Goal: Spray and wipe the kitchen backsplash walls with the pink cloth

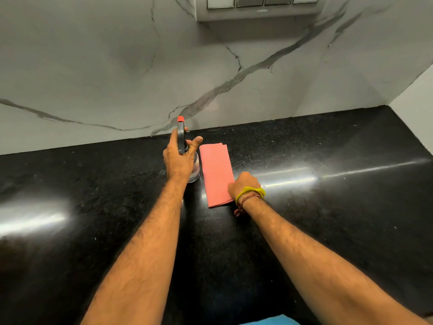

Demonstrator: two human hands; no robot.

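Pink cloth [216,174] lies folded into a long rectangle on the black countertop [328,219], its far short edge pointing toward the backsplash [117,73] and its near corner under the right hand [243,185]. That hand rests on the cloth's near right corner with the fingers curled downward; whether they actually pinch the fabric cannot be told, since the back of the hand hides the fingertips. A yellow band [251,192] and a reddish thread bracelet [246,202] circle the right wrist.

Just left of the cloth — nearly touching its long edge — stands a spray bottle [185,146] with a clear body, a black trigger head and a red nozzle tip aimed toward the wall. The left hand [179,158] grips the bottle around its neck, index finger stretched forward beside the head, thumb out to the right. The bottle's base appears to sit on the counter, though the hand covers much of it.

The backsplash is pale marble-look stone with dark grey veins running diagonally, meeting the counter along a straight seam. High on the wall a switch panel [257,3] juts out — only its lower part is in view. Bright glare streaks cross the polished counter on both sides. A sliver of blue fabric [274,321] shows at the bottom edge.
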